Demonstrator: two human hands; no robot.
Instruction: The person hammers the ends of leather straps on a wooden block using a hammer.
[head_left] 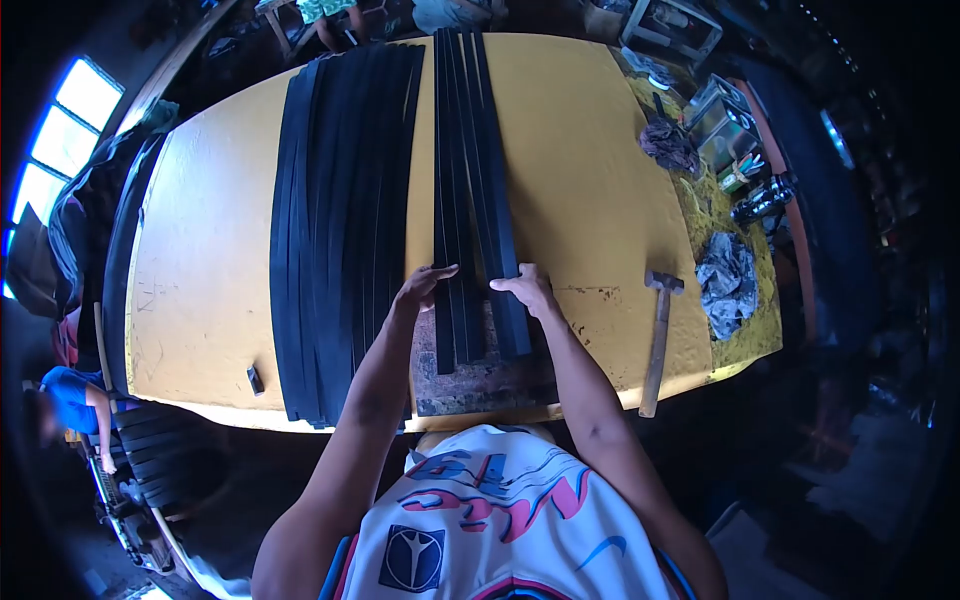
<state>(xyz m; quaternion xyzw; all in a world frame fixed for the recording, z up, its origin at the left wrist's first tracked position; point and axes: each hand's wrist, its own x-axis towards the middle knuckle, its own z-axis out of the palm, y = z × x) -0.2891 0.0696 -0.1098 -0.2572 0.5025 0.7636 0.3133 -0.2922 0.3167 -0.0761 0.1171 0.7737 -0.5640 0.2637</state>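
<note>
Two groups of long black strips (448, 170) run lengthwise over the yellow tabletop (590, 200), their near ends over a dark worn board (470, 395). At the left edge of the left-hand group, my left hand (428, 287) is closed, its thumb lying across the strips. My right hand (530, 290) pinches the outer edge of the right-hand strips (495, 215), thumb on top and pointing inward. Between the two groups a narrow gap opens towards me. A wide bundle of similar black strips (340, 220) lies to the left of my left hand.
A hammer (657, 340) lies right of my right arm. Crumpled plastic (727, 285), a dark rag (670, 147) and a glass-sided box (722, 125) line the right end. A small dark block (255, 380) sits at front left. Another person in a blue shirt (72, 402) is at far left.
</note>
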